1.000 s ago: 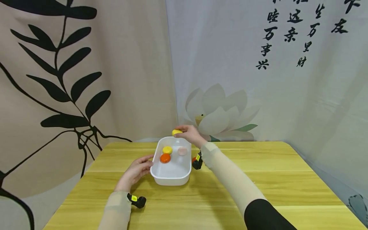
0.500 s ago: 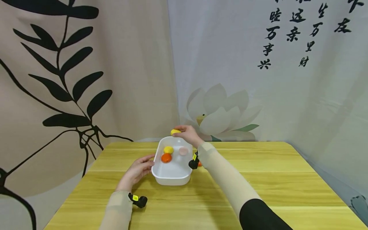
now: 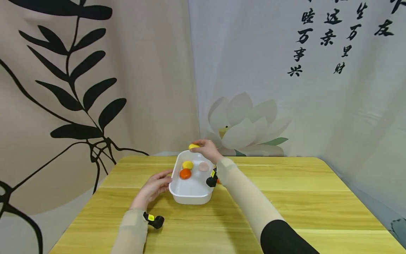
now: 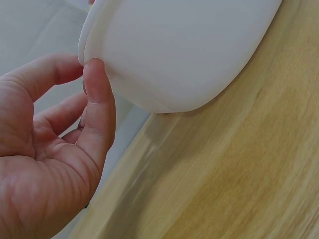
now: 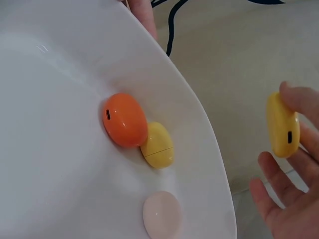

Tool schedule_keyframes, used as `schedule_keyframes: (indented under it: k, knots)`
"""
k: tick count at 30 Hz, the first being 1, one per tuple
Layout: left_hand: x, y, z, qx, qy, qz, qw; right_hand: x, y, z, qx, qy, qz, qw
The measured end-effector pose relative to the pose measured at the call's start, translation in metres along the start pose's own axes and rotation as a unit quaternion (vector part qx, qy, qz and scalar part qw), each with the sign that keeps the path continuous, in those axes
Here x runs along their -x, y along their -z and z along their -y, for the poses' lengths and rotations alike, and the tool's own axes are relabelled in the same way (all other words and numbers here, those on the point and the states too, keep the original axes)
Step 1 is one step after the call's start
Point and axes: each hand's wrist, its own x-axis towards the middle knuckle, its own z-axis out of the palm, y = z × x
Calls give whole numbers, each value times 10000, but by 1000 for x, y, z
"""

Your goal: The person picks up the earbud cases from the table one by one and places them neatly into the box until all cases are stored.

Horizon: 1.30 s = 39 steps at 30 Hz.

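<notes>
A white plastic basin stands on the wooden table. My left hand is at its left side, thumb and index finger pinching the rim in the left wrist view. Inside the basin lie an orange earbud case with a small port slot, a yellow earbud case with a seam, touching it, and a pale pink case. My right hand holds another yellow earbud case between thumb and fingers, just over the basin's far rim in the head view.
A small orange-red thing shows beside the basin, mostly hidden by the right wrist camera. The wooden table reaches back to a printed curtain. Another camera sits on the left wrist.
The head view has shifted slightly, so everything sits further right. The right forearm has turned a little, and its wrist camera now overlaps the basin's right edge. Both hands keep their hold.
</notes>
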Motion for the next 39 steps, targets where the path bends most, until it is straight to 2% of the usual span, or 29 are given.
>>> schedule_keyframes:
  k: [11, 19, 28, 32, 39]
  knots:
    - [3, 0, -1, -8, -5, 13, 10000, -1, -10, -4, 25, -294, -108, 9995]
    - [2, 0, 0, -66, 8, 8, 10000, -1, -14, -10, 124, -532, 5, 9985]
    - [1, 2, 1, 100, -66, 72, 9999, -7, -18, -22, 231, -442, 13, 9988]
    - [2, 2, 1, 66, -51, 88, 9999, -4, -19, -23, 225, -518, 27, 9984]
    - [0, 0, 1, 114, -51, 66, 9999, 0, -23, -23, 275, -372, 22, 9989]
